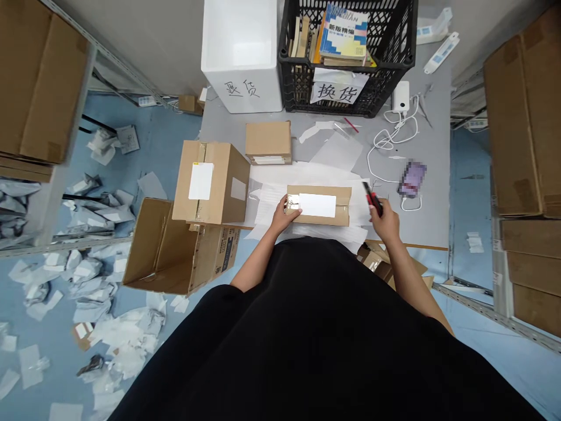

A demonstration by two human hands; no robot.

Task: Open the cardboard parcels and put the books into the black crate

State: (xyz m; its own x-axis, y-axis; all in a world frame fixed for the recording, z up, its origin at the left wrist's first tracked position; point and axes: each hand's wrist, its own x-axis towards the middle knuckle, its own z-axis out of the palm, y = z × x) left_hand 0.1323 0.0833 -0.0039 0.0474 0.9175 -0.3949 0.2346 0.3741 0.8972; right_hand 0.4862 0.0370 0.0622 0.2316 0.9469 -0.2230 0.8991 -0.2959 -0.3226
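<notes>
A flat cardboard box [319, 206] with a white label on top lies on white sheets of packing paper [307, 175] on the grey table. My left hand [284, 214] holds the box's left end, with its fingers on a strip of shiny tape. My right hand [385, 219] grips a red and black box cutter [372, 199], whose tip points up and away from me, just right of the box. The cutter does not touch the box.
Beyond the paper stand a taped carton [214, 182], a small carton [268, 140], a white foam box [241, 55] and a black crate of books [346, 52]. A phone [412, 178] and white cable [385, 152] lie right. Torn wrappers litter the blue floor [48, 362].
</notes>
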